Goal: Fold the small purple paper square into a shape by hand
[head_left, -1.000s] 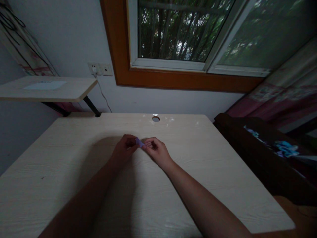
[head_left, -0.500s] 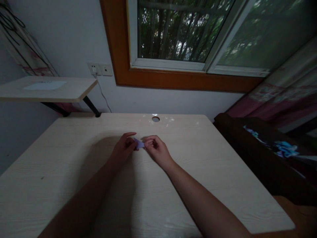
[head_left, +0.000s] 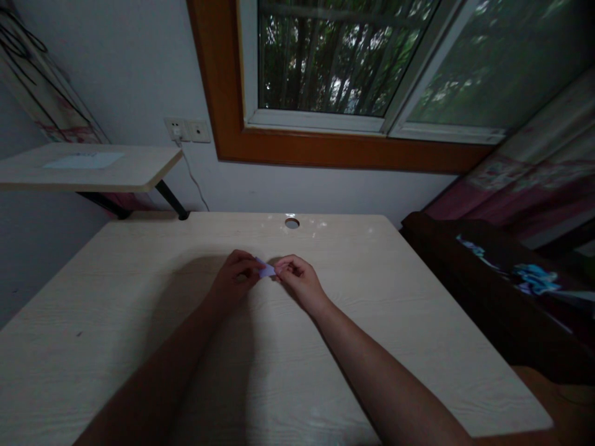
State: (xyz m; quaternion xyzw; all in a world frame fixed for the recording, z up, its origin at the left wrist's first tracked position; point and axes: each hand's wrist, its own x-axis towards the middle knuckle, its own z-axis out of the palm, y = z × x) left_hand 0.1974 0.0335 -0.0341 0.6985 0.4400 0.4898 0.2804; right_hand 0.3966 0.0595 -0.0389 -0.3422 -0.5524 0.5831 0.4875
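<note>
Since half a second ago, the small purple paper point(head_left: 268, 271) has shifted slightly right, and the left hand's point(head_left: 235, 272) raised forefinger has come down towards it. Nearest, the person's forearms are cut off by the bottom edge, the left one in deep shade. Beyond them, over the middle of the tabletop point(head_left: 395, 347), the paper sits between both hands. The left grip is clamped on its left part; the right hand's point(head_left: 301, 277) grip is pinched on its right tip. Fingers cover both ends, so its full outline and any folds are hard to make out. Farther back lies a round hole point(head_left: 292, 223). To the right, blue cloth point(head_left: 537, 279) rests on dark furniture, too dim to identify. Marks on the shelf's point(head_left: 158, 170) pale sheet point(head_left: 83, 160) are unreadable.
</note>
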